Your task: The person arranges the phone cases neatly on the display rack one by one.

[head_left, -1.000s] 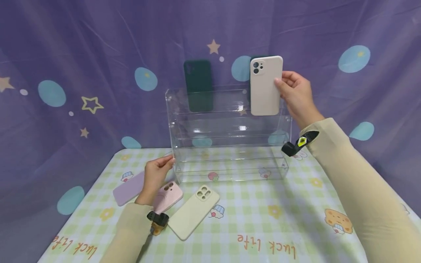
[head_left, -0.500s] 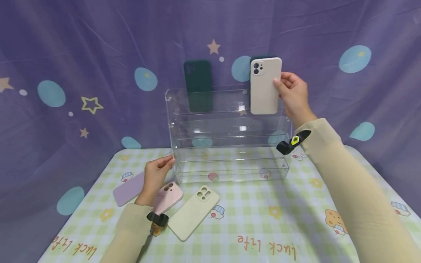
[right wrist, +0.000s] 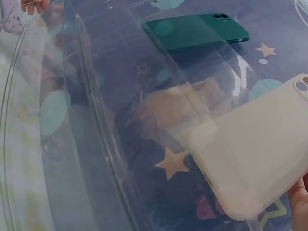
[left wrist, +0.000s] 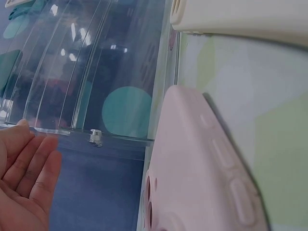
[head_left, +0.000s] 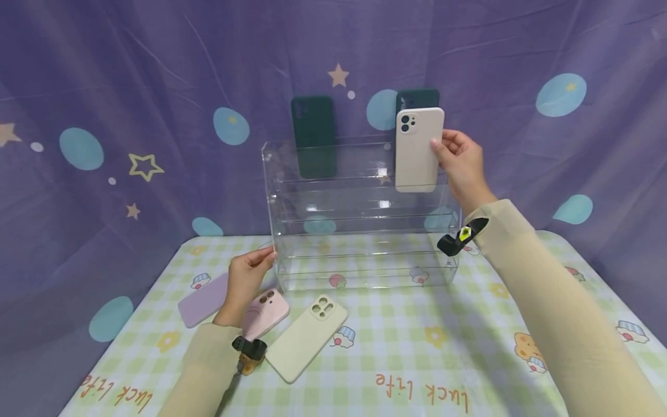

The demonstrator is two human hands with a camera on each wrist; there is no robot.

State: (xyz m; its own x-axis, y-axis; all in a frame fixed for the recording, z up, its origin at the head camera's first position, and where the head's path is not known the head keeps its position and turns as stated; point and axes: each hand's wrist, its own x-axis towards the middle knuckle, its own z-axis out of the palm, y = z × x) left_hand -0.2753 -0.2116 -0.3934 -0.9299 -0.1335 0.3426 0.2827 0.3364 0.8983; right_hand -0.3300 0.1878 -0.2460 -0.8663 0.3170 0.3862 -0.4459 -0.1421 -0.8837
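My right hand (head_left: pixel 461 165) pinches an off-white phone case (head_left: pixel 415 153) by its right edge, thumb in front. The case stands upright before the top tier of a clear acrylic display rack (head_left: pixel 359 201), its lower end overlapping the tier's front lip. Behind it, the top of a dark green phone case (head_left: pixel 424 98) shows. Another dark green phone case (head_left: pixel 318 139) leans on the top tier to the left. Down at the rack's left side edge, my left hand (head_left: pixel 246 284) holds the panel between thumb and fingers; the left wrist view shows the thumb tip (left wrist: pixel 23 123) there.
On the checked tablecloth (head_left: pixel 396 359) lie a pale yellow-green phone case (head_left: pixel 307 339), a pink phone case (head_left: pixel 268 313) and a lilac phone case (head_left: pixel 204 298), the latter two partly behind my left arm. A purple patterned curtain (head_left: pixel 156 87) hangs behind the rack.
The right hand has lowered the off-white case and moved it slightly left, uncovering the top of the green case behind. My left hand has stayed at the rack's edge.
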